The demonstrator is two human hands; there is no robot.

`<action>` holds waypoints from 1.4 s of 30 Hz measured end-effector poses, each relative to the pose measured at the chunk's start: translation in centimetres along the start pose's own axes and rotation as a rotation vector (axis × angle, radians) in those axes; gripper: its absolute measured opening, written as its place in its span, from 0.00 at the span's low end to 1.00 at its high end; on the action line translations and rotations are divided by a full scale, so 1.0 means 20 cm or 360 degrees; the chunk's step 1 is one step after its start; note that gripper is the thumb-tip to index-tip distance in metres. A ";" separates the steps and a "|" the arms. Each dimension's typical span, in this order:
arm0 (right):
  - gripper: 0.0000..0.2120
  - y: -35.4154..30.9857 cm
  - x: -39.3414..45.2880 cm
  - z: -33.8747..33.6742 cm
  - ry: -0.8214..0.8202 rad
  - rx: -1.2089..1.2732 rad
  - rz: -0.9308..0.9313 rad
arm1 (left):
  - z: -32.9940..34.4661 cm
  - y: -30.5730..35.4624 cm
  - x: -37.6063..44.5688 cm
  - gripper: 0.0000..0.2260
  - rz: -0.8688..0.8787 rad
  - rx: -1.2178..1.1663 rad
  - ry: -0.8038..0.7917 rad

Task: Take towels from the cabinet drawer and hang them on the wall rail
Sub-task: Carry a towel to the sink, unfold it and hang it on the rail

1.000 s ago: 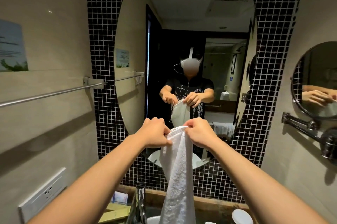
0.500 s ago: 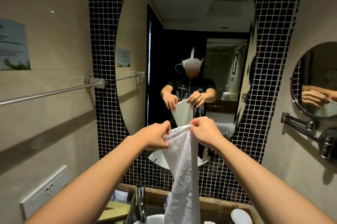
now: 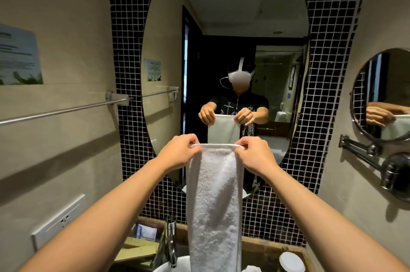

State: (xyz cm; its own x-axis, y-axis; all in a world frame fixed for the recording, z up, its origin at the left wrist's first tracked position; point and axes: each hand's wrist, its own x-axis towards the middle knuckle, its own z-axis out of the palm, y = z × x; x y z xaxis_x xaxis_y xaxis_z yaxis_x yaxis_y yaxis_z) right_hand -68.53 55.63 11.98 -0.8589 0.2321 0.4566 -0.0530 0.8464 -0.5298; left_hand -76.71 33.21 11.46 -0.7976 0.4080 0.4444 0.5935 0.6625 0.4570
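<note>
White towel held up by its top corners, ready for the rail

The towel (image 3: 214,194) hangs in front of the oval mirror (image 3: 224,28), above the basin; the left hand (image 3: 179,152) and right hand (image 3: 255,154) each pinch a top corner with curled fingers. It looks soft, limp and light (terry pile, so probably not slippery), best kept by that stretched top hem. Its long axis runs vertical, its free end pointing down. The wall rail (image 3: 64,111), bare, sits well apart on the left wall.
</note>
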 end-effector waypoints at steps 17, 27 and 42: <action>0.08 -0.35 0.04 0.07 -0.0011 0.0082 -0.0342 | -0.36 0.00 -0.28 0.05 -0.0215 0.0398 0.0281; 0.10 -1.00 0.10 0.25 -0.0013 0.0182 -0.0646 | -0.94 -0.19 -0.51 0.05 -0.0410 0.0580 0.0514; 0.10 -1.89 0.10 0.48 0.0044 0.0757 -0.1071 | -1.69 -0.20 -0.91 0.05 -0.0731 0.1139 0.0954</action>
State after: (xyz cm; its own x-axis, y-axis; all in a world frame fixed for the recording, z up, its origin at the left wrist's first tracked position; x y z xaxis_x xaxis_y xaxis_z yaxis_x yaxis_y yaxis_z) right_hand -73.13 19.49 26.14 -0.5540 -0.2355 0.7985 -0.7672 0.5168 -0.3799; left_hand -60.85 1.92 27.47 -0.6300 -0.2271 0.7427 -0.1128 0.9729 0.2018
